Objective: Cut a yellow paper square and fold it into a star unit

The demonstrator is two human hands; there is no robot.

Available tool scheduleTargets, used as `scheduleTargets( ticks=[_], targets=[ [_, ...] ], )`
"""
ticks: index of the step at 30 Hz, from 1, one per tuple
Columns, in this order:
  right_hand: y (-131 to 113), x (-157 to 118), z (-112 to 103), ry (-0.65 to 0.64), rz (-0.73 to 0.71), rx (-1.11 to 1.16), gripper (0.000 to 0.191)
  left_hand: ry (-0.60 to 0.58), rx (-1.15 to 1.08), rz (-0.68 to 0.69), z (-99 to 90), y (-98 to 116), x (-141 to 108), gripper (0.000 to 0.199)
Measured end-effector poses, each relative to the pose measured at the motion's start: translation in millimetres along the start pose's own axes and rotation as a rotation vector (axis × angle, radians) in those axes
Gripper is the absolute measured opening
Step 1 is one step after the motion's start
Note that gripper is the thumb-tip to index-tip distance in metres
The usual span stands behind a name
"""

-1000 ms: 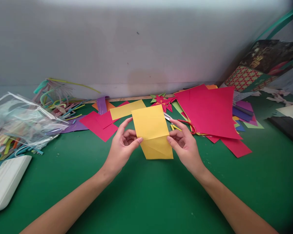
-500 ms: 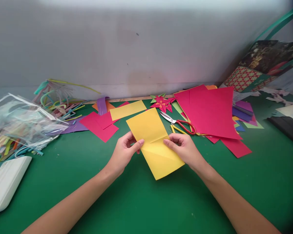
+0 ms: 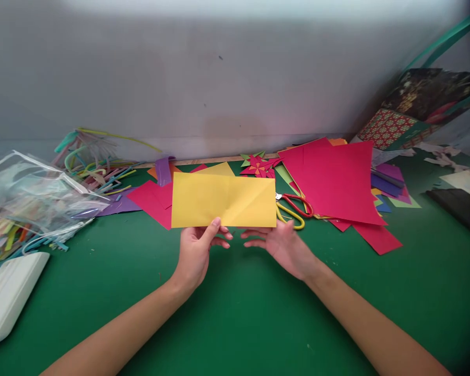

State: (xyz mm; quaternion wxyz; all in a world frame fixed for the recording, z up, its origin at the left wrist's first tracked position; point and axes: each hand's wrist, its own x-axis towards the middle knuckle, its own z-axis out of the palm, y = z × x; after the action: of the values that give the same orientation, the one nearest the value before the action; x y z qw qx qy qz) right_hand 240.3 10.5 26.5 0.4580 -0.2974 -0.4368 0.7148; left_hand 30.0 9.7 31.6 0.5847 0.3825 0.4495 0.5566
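A yellow paper sheet (image 3: 223,201) is held up lengthwise over the green table, with faint crease lines across it. My left hand (image 3: 198,248) pinches its lower edge, thumb in front and fingers behind. At the sheet's lower right corner, my right hand (image 3: 288,248) has its fingers stretched apart and partly behind the edge; it does not appear to grip the paper. Scissors (image 3: 297,209) with one red and one yellow handle loop lie just beyond my right hand, their blades mostly hidden by the sheet.
Red paper sheets (image 3: 332,183) are piled at right, near a red-and-green paper flower (image 3: 258,166). Red (image 3: 151,201) and purple (image 3: 163,171) pieces lie behind the sheet. Clear plastic bags (image 3: 43,183), coloured strips (image 3: 3,240) and a white object (image 3: 13,295) occupy the left. A patterned bag (image 3: 399,125) stands far right.
The yellow sheet has turned from a slant to nearly level. My right hand has let go of its side and opened; my left hand's grip is now on the lower long edge.
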Motion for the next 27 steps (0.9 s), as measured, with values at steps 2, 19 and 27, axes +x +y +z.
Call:
scheduleTargets(
  ticks=[2, 19, 27],
  targets=[
    [12, -1, 8, 0.048, -0.032, -0.058, 0.057, -0.01, 0.02, 0.006, 2.1, -6, -5, 0.025],
    [1, 6, -32, 0.266, -0.169, -0.745, 0.025, 0.11, 0.333, 0.037, -14.7, -23, 4, 0.036],
    [-13, 15, -100, 0.463, -0.162, -1.853, 0.037, 0.2, 0.234, 0.079, -24.7, -27, 22, 0.032]
  ],
)
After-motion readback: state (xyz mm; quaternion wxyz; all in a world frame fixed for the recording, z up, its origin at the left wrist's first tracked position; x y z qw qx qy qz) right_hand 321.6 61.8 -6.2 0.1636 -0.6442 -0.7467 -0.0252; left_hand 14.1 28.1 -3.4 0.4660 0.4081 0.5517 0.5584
